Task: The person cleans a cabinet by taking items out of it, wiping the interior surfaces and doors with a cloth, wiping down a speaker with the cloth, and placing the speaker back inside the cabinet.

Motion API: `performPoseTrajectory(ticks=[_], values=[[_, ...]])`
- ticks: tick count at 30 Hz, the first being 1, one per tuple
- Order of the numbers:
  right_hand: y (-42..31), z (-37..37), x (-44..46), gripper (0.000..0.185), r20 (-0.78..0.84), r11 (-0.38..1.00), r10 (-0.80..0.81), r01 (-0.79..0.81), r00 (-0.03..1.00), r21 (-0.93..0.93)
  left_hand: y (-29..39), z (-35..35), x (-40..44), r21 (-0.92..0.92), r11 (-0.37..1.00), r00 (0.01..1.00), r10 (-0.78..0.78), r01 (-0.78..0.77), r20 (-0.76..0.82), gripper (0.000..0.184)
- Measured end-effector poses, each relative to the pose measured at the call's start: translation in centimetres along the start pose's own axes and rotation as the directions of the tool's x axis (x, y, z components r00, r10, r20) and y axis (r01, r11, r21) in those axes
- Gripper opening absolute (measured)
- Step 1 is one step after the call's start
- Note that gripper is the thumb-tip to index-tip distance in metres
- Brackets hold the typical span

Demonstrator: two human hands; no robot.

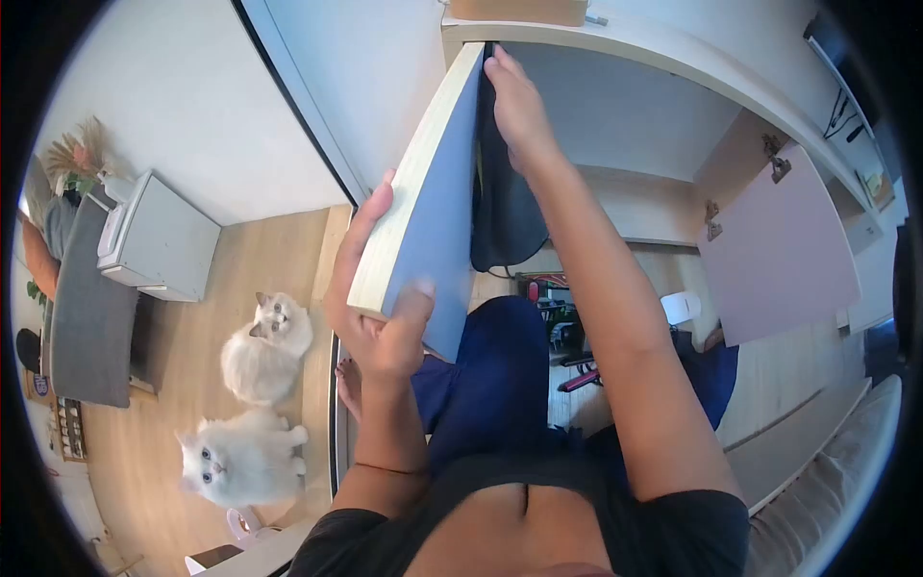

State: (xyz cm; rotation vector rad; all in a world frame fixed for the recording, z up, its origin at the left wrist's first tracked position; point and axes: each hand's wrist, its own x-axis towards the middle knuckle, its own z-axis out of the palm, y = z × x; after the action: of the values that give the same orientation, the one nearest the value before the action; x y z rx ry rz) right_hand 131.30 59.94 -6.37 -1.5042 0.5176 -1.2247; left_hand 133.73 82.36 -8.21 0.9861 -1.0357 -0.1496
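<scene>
A light blue cabinet door (428,221) with a pale wood edge stands swung out from the cabinet frame. My left hand (380,317) is closed round the door's lower outer corner, thumb on the blue face and fingers along the edge. High up near the cabinet's top corner, my right hand (519,111) reaches with fingers stretched out, its fingertips close to the door's inner end. A black cloth-like item (505,216) hangs between the door and my right forearm. It partly hides that side of the door.
The open cabinet (625,106) has a second door (779,250) on hinges at right. Dark items and a flat iron (580,380) lie below. Two white cats (264,356) are on the wood floor at left, near a grey cabinet (163,236). Another person's arm (38,255) shows far left.
</scene>
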Motion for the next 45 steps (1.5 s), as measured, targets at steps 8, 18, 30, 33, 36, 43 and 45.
performPoseTrajectory(ticks=[8, 18, 30, 33, 36, 43, 45], values=[[-1.5, 0.3, -3.2, 0.029, 0.281, 0.45, -0.712, 0.725, 0.644, -0.521, -0.2, -0.3, 0.3, 0.011, 1.0, 1.0, 0.017, -0.017, 0.003, 0.066], [-0.2, 0.7, 0.4, 0.027, 0.178, 0.556, -0.689, 0.67, 0.703, -0.491, -0.4, -0.6, 0.4, 0.031, 1.0, 1.0, 0.005, -0.005, -0.012, 0.067], [4.7, 3.1, -17.2, 0.035, -0.027, 0.881, -0.461, 0.455, 0.887, -0.13, -2.4, -0.2, 0.4, 0.01, 0.993, 0.989, 0.119, -0.118, -0.086, 0.083], [8.3, 1.1, -9.8, 0.04, -0.155, 0.998, -0.051, 0.056, 0.987, 0.031, -1.9, 0.1, -0.3, 0.087, 0.994, 0.987, 0.078, -0.066, -0.138, 0.079], [6.6, 2.1, -11.9, 0.039, -0.105, 0.958, -0.281, 0.272, 0.954, -0.095, -2.7, 0.5, 0.0, -0.048, 0.993, 0.976, 0.096, -0.108, -0.196, 0.075], [11.9, 1.7, -13.7, 0.035, -0.115, 0.963, -0.122, 0.146, 0.986, 0.228, -2.3, 0.4, -0.4, -0.064, 0.99, 0.975, 0.111, -0.126, -0.192, 0.074], [16.2, -0.4, -9.1, 0.037, -0.206, 0.992, 0.063, -0.038, 0.976, 0.123, -2.7, -0.7, -0.9, -0.145, 0.978, 0.982, 0.131, -0.15, -0.134, 0.074]])
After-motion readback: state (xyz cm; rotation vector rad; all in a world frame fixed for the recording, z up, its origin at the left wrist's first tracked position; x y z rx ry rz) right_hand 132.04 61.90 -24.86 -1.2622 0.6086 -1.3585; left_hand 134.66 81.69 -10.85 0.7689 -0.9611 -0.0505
